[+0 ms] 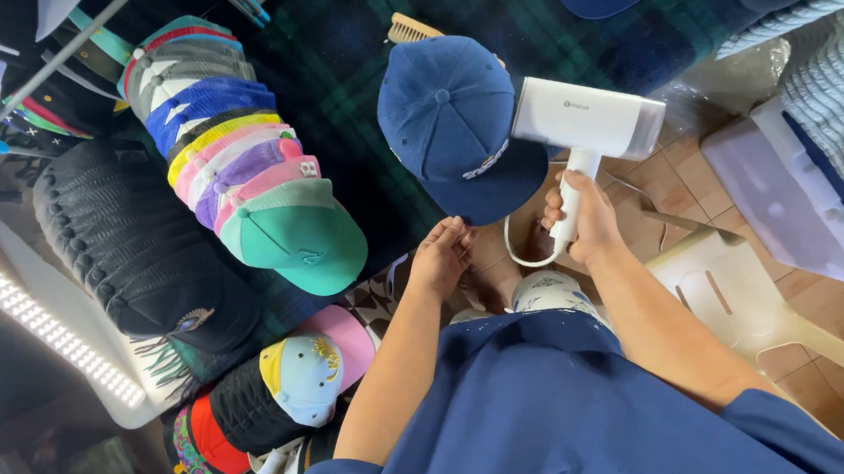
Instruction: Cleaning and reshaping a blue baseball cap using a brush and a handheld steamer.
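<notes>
My left hand (441,256) grips the brim of a navy blue cap (453,124) and holds it up with the crown facing me. My right hand (586,222) is closed around the handle of a white handheld garment steamer (589,124). The steamer's head points left and touches the cap's right side. A white cord (518,249) loops down from the handle, between my two hands.
A row of stacked colourful caps (236,171) lies to the left, ending in a green one (296,232). Black caps (142,249) lie further left, more caps (293,383) below. A beige plastic chair (748,302) stands right. A wooden brush (409,29) lies above the cap.
</notes>
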